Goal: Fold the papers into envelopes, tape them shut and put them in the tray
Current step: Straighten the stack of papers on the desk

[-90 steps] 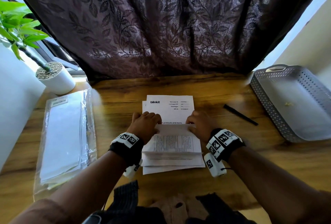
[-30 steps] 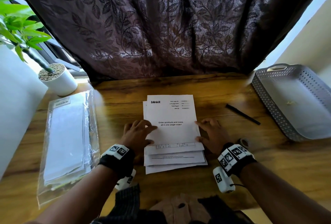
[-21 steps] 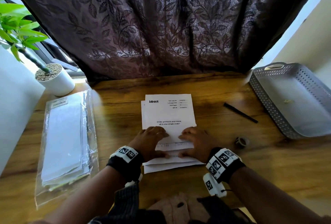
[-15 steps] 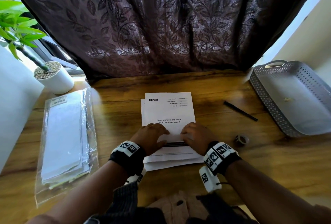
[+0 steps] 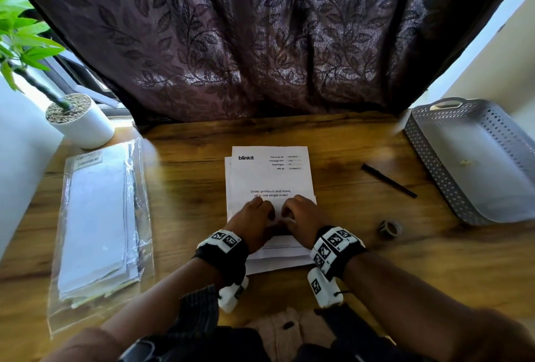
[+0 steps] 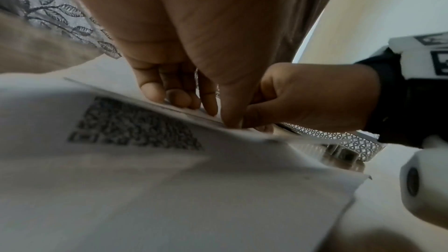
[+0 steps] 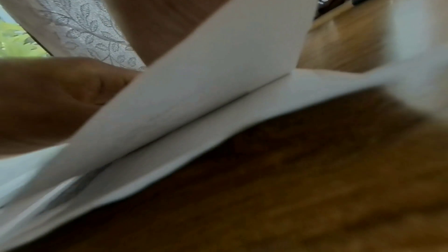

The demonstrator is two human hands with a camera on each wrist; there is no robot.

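Note:
A small stack of white printed papers (image 5: 269, 176) lies in the middle of the wooden table (image 5: 188, 188). Both hands sit side by side on its lower half. My left hand (image 5: 257, 211) curls over the near edge of the top sheet (image 6: 135, 127), which is raised and shows a printed code on its underside. My right hand (image 5: 292, 212) pinches the same edge right beside it; the right hand (image 6: 303, 99) also shows in the left wrist view. In the right wrist view the raised flap (image 7: 206, 76) stands tilted above the sheets below. A grey perforated tray (image 5: 428, 159) stands at the right.
A tape roll (image 5: 390, 228) lies right of my right wrist, and a black pen (image 5: 388, 180) lies beyond it. A clear plastic bag of white sheets (image 5: 98, 222) lies at the left. A white plant pot (image 5: 84, 124) stands at the back left, before a dark curtain (image 5: 260, 43).
Both hands came in from the sides of the stack to the near edge of the top sheet, took hold of it, and carried it up and away toward the sheet's middle.

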